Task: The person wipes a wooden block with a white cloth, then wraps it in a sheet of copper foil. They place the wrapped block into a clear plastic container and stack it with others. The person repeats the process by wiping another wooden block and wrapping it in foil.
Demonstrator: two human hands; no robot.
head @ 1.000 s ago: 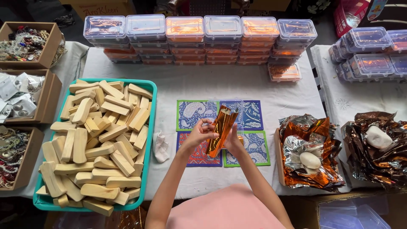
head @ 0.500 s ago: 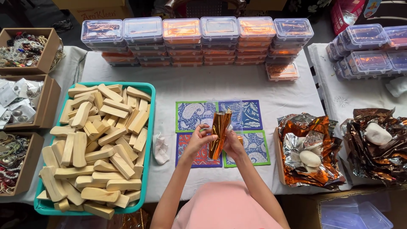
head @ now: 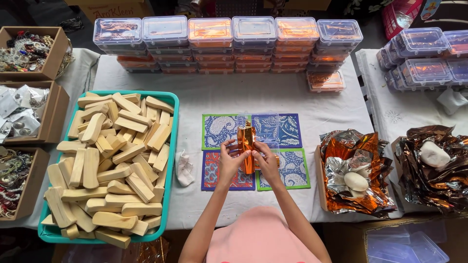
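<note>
While both hands are meeting over the middle of the table (head: 234,92), they are sharing one orange foil-wrapped piece (head: 247,146), which is standing nearly upright just above the four patterned mats (head: 292,168). The left hand (head: 229,158) is pinching the wrap from its left side with thumb and fingers closed narrowly on it, and the right hand (head: 267,163) is pressing in from the other side, its fingers curled close against the foil; a grip from both sides seems to be keeping the shiny sheet tight around whatever is inside, though the contents are hidden. A clear lidded box (head: 265,127) is lying on the mats directly behind the piece, close enough that the hands are working almost against it.

Along the table's left edge a teal tray (head: 170,146) is holding a heap of pale wooden blocks (head: 112,160), lying within easy reach of the left arm. A small white cloth (head: 184,168) is lying between the tray and the mats. At the right edge an open box of crumpled orange and silver foil (head: 353,170) is sitting with a pale oval lump on top. Stacks of clear containers (head: 234,41), many showing orange inside, are lining the far edge, well apart from the hands.
</note>
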